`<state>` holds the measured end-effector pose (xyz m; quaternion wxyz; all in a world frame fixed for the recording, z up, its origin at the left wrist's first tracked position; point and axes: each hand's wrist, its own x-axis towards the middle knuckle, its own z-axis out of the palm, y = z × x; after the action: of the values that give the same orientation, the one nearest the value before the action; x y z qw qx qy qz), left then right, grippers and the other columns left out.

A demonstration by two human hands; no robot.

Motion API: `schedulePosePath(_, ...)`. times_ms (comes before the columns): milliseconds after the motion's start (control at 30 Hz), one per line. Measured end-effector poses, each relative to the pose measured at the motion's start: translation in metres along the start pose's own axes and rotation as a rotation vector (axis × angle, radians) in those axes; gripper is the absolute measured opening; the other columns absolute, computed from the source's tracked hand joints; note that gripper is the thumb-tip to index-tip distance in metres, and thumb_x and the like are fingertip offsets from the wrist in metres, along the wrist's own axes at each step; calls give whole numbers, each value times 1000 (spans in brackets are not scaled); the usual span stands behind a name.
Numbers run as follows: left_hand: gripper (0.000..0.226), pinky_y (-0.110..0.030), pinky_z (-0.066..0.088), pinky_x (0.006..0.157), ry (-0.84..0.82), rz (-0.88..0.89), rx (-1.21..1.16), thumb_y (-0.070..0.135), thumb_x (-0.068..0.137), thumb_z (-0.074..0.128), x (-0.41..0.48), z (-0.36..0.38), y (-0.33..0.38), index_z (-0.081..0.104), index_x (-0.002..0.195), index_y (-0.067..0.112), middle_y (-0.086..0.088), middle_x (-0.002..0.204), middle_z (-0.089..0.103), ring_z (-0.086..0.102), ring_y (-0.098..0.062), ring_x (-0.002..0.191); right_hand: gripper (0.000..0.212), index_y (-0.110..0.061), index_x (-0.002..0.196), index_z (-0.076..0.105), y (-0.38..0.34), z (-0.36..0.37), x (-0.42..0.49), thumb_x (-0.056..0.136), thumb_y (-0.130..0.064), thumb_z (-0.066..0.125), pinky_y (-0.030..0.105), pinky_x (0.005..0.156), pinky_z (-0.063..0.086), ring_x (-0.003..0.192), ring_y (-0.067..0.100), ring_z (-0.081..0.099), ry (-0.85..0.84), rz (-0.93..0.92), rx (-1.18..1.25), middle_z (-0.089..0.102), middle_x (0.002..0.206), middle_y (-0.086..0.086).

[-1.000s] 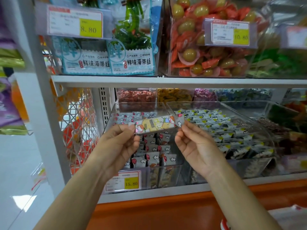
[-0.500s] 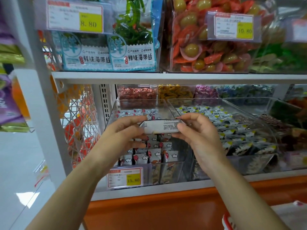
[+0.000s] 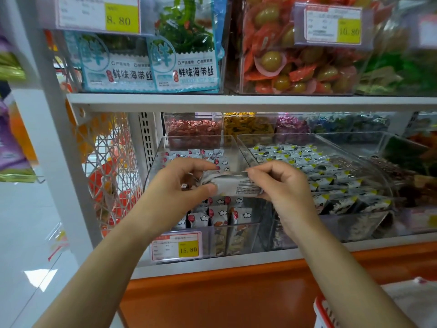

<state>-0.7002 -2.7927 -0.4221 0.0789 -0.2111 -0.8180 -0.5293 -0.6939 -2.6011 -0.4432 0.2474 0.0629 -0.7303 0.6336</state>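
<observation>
**Covered Ends and Cropped Edges**

The left hand (image 3: 175, 188) is covering the left end of the small silvery-white foil snack packet (image 3: 238, 187), and its black print is showing too small to read. The top edge is cutting through the white-and-yellow price label (image 3: 98, 14). The bottom edge is cropping a red-and-white plastic object (image 3: 324, 313). Green packets (image 3: 402, 69) at far right are blurring.
</observation>
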Motion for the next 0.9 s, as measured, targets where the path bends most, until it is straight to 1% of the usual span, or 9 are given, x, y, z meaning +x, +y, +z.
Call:
schedulePosePath(67, 24, -23, 52, 78, -11, -6, 0, 25, 79, 70, 0, 2, 1, 64, 99, 37, 1, 100, 59, 59, -11, 90, 14, -15, 69, 69, 1, 0, 0, 82, -15, 68, 35, 69, 55, 71, 21, 63, 28, -44, -40, 66, 68, 5)
schedulePosePath(133, 18, -23, 51, 75, -14, -27, -22, 27, 78, 70, 0, 3, 2, 64, 94, 33, -1, 95, 61, 59, -11, 86, 16, -11, 68, 68, 1, 0, -1, 83, -15, 67, 20, 59, 48, 62, 10, 58, 35, -111, -105, 63, 63, 3)
schedulePosePath(200, 10, -25, 51, 71, 6, -39, -32, 30, 79, 68, 1, 4, 3, 65, 88, 26, -4, 88, 63, 61, -15, 81, 17, -9, 68, 68, 1, 2, -3, 84, -14, 66, 13, 55, 43, 58, 3, 55, 10, -154, -157, 61, 60, -1)
schedulePosePath(333, 12, -26, 55, 60, 13, -38, -8, 25, 80, 68, 2, 2, 5, 67, 78, 13, -6, 76, 68, 64, -18, 68, 15, -10, 71, 71, 0, 2, -4, 85, -13, 66, 14, 56, 43, 58, 3, 57, -36, -181, -186, 64, 61, -5)
schedulePosePath(433, 23, -13, 49, 52, -5, -62, -65, 21, 82, 66, 3, -4, 6, 64, 66, 5, 2, 60, 64, 61, -5, 53, 14, -15, 71, 72, -2, 2, -4, 84, -14, 67, 16, 57, 47, 62, 4, 61, -71, -168, -164, 67, 64, -3)
schedulePosePath(567, 29, -6, 42, 47, -1, -39, -48, 20, 84, 64, 2, -8, 3, 61, 57, 12, 11, 46, 54, 52, 2, 44, 14, -19, 71, 73, -3, 4, -5, 84, -15, 67, 21, 58, 49, 63, 7, 63, -104, -153, -154, 69, 67, -4)
schedulePosePath(667, 26, -6, 44, 49, 13, -29, -38, 22, 84, 63, 3, -8, 2, 63, 60, 12, 10, 49, 56, 54, 2, 47, 15, -20, 70, 72, -1, 4, -5, 84, -15, 67, 22, 57, 49, 63, 9, 63, -85, -139, -142, 69, 67, -3)
schedulePosePath(800, 17, -16, 53, 64, -86, -66, 11, 39, 76, 67, 4, -6, -2, 65, 89, 29, 9, 84, 68, 65, -3, 72, 16, -14, 70, 72, 2, 6, -4, 84, -19, 67, 32, 59, 51, 64, 21, 62, -32, -144, -161, 67, 66, 6)
schedulePosePath(900, 17, -8, 45, 54, -119, -29, 86, 28, 81, 68, 4, -4, -3, 60, 93, 36, 8, 90, 64, 61, 3, 71, 17, -16, 70, 73, 1, 1, -1, 85, -21, 66, 37, 59, 57, 67, 23, 68, -136, -49, -102, 70, 70, 7)
